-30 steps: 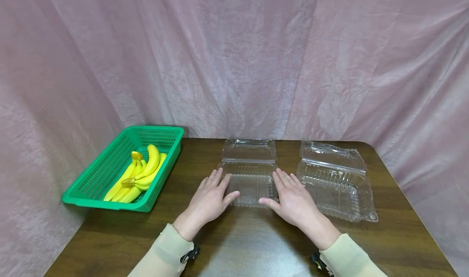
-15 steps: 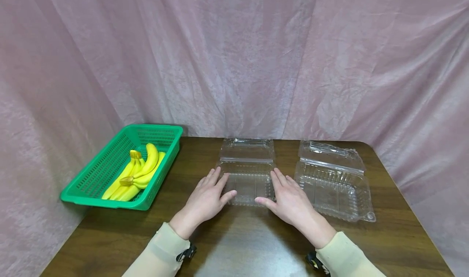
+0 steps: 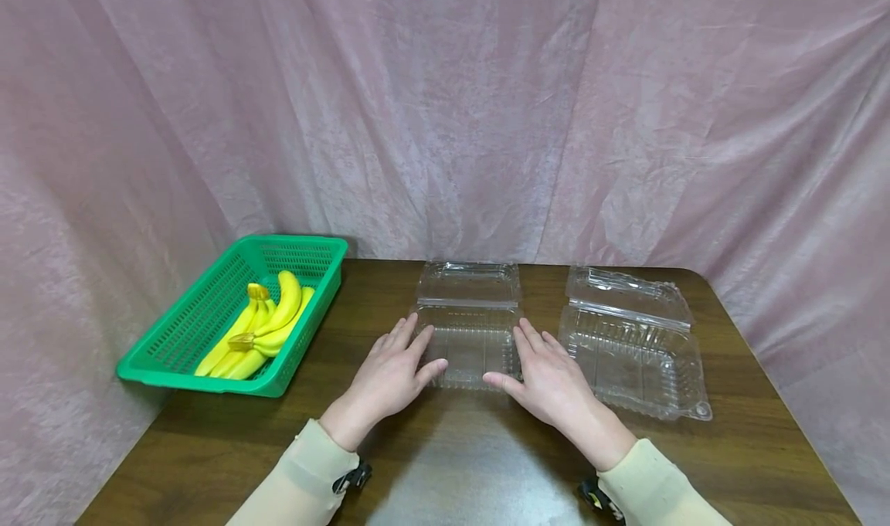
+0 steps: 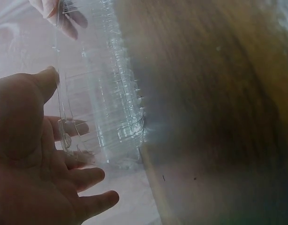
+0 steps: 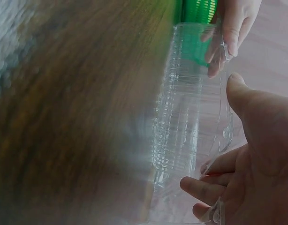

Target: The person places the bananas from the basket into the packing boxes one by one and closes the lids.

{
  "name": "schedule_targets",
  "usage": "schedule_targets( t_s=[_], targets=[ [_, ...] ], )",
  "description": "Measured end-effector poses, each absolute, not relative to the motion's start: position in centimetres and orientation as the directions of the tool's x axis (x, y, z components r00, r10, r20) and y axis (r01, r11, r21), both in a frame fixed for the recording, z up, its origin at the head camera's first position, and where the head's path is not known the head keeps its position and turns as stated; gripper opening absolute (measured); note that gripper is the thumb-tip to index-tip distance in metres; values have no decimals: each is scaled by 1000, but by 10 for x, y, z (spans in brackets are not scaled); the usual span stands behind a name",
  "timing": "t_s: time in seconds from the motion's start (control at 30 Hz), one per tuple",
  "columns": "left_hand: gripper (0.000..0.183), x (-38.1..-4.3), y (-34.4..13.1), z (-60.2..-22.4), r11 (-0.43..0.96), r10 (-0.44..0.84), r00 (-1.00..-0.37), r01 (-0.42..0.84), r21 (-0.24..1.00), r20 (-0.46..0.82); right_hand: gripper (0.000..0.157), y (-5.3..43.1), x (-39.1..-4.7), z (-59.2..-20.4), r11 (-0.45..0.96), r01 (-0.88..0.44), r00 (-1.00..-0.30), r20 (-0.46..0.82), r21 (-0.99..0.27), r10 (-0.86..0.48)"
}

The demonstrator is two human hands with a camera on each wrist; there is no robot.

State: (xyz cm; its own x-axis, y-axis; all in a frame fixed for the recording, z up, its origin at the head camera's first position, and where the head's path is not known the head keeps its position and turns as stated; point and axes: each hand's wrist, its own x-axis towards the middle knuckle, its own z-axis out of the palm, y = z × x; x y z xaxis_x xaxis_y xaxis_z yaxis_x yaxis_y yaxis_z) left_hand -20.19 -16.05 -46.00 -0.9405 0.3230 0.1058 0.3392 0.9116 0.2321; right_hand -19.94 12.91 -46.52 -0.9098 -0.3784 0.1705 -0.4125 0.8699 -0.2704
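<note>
A clear plastic clamshell container [image 3: 473, 348] lies in the middle of the table, its lid [image 3: 469, 283] folded back toward the curtain. My left hand [image 3: 389, 375] rests along its left side, fingers straight and thumb over the near corner. On the opposite side my right hand [image 3: 552, 375] lies the same way, its thumb near the front rim. In the left wrist view, the container's wall [image 4: 111, 93] shows beside spread fingers. The right wrist view has the container [image 5: 191, 103] between the two hands. Neither hand curls round anything.
A second clear clamshell container [image 3: 636, 364] with its lid back lies to the right, close to my right hand. At the left stands a green basket [image 3: 163, 329] holding yellow bananas [image 3: 260, 329]. A pink curtain [image 3: 445, 117] hangs behind the wooden table [image 3: 445, 464].
Both hands keep their places on the container's sides. Everything shifts very slightly left in the head view, then stays nearly still.
</note>
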Motion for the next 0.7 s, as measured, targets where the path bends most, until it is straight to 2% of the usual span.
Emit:
schedule_targets(
  t_s=[0.5, 0.7],
  targets=[
    [79, -199, -173, -460, 921, 297, -943, 324, 215, 148, 107, 128, -199, -465, 871, -410, -912, 154, -271, -381],
    [79, -196, -178, -457, 925, 293, -934, 332, 187, 206, 107, 129, -199, -465, 872, -409, -912, 154, -269, -380]
  ],
)
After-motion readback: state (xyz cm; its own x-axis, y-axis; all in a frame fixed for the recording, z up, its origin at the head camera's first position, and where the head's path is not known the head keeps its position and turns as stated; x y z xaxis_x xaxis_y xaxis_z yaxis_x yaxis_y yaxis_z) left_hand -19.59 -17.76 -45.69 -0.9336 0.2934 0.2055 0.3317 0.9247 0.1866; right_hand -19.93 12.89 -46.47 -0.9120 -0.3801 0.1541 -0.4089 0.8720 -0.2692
